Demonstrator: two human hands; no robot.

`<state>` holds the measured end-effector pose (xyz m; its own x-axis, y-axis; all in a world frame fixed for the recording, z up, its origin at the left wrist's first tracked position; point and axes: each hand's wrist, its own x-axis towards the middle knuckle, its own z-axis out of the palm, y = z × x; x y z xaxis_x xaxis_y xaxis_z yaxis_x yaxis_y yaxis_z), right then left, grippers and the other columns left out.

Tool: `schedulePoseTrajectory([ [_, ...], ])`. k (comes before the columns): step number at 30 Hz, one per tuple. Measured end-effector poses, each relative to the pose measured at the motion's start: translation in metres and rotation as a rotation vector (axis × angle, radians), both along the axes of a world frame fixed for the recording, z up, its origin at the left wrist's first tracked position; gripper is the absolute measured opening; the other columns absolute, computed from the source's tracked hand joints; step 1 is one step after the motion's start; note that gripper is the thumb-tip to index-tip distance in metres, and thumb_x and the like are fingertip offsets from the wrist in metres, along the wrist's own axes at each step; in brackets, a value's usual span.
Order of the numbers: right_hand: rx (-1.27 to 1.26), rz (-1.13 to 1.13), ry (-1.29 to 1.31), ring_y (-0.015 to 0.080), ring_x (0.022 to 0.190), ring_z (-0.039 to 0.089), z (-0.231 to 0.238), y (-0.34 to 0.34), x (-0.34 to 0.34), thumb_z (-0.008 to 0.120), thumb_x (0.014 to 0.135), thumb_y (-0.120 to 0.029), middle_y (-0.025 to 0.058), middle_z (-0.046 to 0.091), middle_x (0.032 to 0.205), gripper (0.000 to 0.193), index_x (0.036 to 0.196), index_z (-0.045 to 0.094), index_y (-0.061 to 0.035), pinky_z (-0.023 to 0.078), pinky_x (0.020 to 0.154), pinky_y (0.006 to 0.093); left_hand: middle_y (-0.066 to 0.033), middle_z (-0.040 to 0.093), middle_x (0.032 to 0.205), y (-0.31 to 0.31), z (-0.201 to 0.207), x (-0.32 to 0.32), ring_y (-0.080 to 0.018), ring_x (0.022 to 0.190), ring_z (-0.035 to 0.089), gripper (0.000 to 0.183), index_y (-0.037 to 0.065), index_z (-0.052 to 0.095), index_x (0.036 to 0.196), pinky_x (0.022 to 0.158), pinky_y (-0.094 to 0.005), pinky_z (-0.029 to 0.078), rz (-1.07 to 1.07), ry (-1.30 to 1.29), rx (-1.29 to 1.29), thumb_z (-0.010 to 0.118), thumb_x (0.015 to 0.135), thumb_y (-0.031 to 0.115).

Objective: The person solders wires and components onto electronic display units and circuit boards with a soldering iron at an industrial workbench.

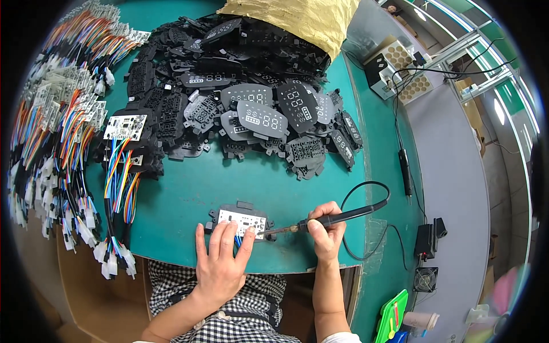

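A white circuit board (245, 218) lies on a black plastic panel (245, 205) near the front edge of the green table. My left hand (222, 260) rests over it, fingers spread and fingertips pressing on the board. Blue wires (238, 242) show between those fingers. My right hand (326, 233) is closed round the black handle of a soldering iron (349, 215). The iron's metal tip reaches leftward to the board's right edge, close to my left index finger; whether it touches is too small to tell.
Black plastic panels (260, 119) are heaped at the back beside a yellow bag (297, 23). Wired circuit boards (63, 103) hang in bundles at the left. A cable (366, 184) loops from the iron. A black screwdriver-like tool (405, 171), a small fan (425, 279) and a green tray (391, 316) stand right.
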<state>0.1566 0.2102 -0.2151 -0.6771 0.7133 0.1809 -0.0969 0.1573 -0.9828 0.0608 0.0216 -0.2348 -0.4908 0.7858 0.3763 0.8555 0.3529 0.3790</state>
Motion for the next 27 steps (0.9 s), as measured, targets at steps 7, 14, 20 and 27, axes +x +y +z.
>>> schedulePoseTrajectory([
  [7, -0.012, 0.003, -0.007, 0.0041, 0.057, 0.04, 0.0015, -0.0015, -0.0001, 0.065, 0.071, -0.009, -0.0025, 0.048, 0.067, 0.018, 0.079, 0.05, -0.0044, 0.032, 0.052, 0.0188, -0.0136, 0.044, 0.115, -0.0014, 0.0011, 0.0002, -0.0294, 0.114, 0.041, 0.056, 0.011, 0.053, 0.114, 0.098, -0.0612, 0.027, -0.001, 0.007, -0.044, 0.065, 0.059, 0.008],
  [14, -0.017, 0.001, -0.059, 0.0076, 0.06, 0.042, 0.0028, -0.0015, 0.0011, 0.064, 0.07, -0.014, 0.0014, 0.049, 0.07, 0.021, 0.08, 0.048, -0.0047, 0.036, 0.054, 0.0208, -0.0141, 0.044, 0.115, -0.0012, 0.0011, 0.0003, -0.0295, 0.114, 0.041, 0.057, 0.011, 0.053, 0.115, 0.097, -0.0613, 0.028, 0.001, 0.01, -0.032, 0.065, 0.059, 0.007],
  [20, -0.019, -0.002, -0.069, 0.0073, 0.06, 0.043, 0.0028, -0.0016, 0.0016, 0.065, 0.069, -0.013, 0.0016, 0.049, 0.07, 0.021, 0.08, 0.048, -0.0046, 0.036, 0.054, 0.0205, -0.0142, 0.044, 0.116, -0.0015, 0.0001, 0.0003, -0.0297, 0.114, 0.041, 0.057, 0.011, 0.054, 0.115, 0.097, -0.0614, 0.027, -0.001, 0.015, -0.032, 0.065, 0.058, 0.007],
  [27, -0.018, 0.005, -0.069, 0.0068, 0.059, 0.042, 0.0024, -0.0014, 0.0019, 0.065, 0.07, -0.013, 0.0014, 0.05, 0.071, 0.021, 0.08, 0.048, -0.0045, 0.035, 0.053, 0.0202, -0.0141, 0.044, 0.115, -0.0014, 0.0001, 0.0007, -0.0296, 0.114, 0.041, 0.059, 0.011, 0.054, 0.115, 0.098, -0.0613, 0.027, 0.001, 0.015, -0.032, 0.065, 0.057, 0.007],
])
